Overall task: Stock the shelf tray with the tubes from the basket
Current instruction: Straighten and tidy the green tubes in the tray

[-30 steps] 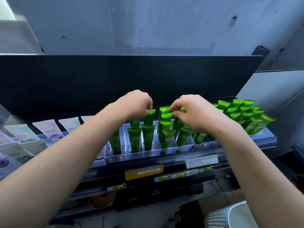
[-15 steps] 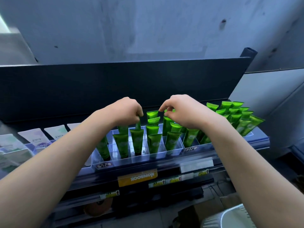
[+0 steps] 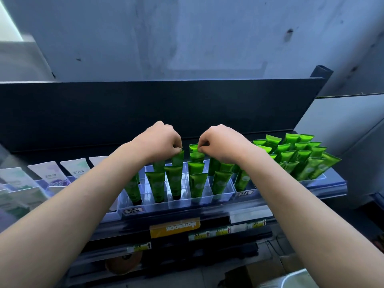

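A clear divided shelf tray [image 3: 180, 202] stands on the shelf and holds several green tubes [image 3: 175, 181] upright, caps down. My left hand [image 3: 160, 140] pinches the top edge of a green tube [image 3: 178, 157] in a back slot. Just right of it, my right hand [image 3: 224, 142] pinches the crimped top of another green tube [image 3: 194, 150] in the back row. Part of the rows behind my hands is hidden. Only a white rim of the basket [image 3: 295, 277] shows at the bottom right.
A second tray [image 3: 324, 177] at the right is packed with more green tubes [image 3: 299, 154]. Several white tubes [image 3: 46, 169] stand at the left. A dark back panel [image 3: 145, 104] rises behind the shelf. Price labels and a yellow tag [image 3: 175, 227] run along the shelf's front edge.
Both hands have stayed at the back row of the tray, pinching tube tops. The view has shifted slightly, so the shelf sits a little lower and more to the left.
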